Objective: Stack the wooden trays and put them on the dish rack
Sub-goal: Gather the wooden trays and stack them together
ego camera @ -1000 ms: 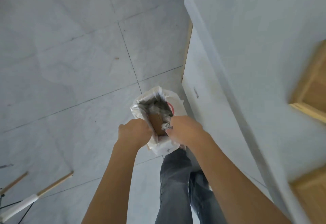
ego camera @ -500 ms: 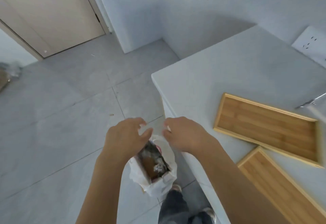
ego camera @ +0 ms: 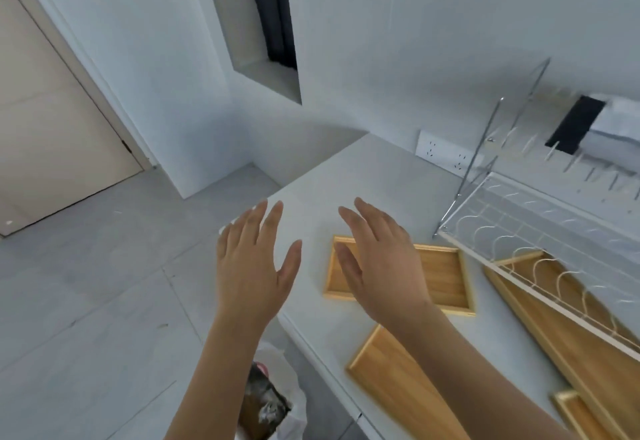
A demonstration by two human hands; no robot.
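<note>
Fingers of both hands are spread and empty, the right hand [ego camera: 377, 263] nearer (hovering directly over) the small wooden tray [ego camera: 443, 276] on the counter [ego camera: 363, 169], its long axis left-right, left hand [ego camera: 254, 259] further left.

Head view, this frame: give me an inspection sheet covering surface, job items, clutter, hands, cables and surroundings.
Surface: pale counter, bare toward the wall.
Job's things: small wooden tray lies flat, partly hidden by the right hand; second tray at the counter edge; long tray under the rack; a fourth tray corner at lower right. None stacked. Wire dish rack holds no tray.
Clutter: white bag of rubbish on the floor beside the counter.
Hands: left hand and right hand both open, fingers spread, holding nothing, raised above the counter.
Cables: nothing seen.
Surroundings: wall socket, door, grey tiled floor.
</note>
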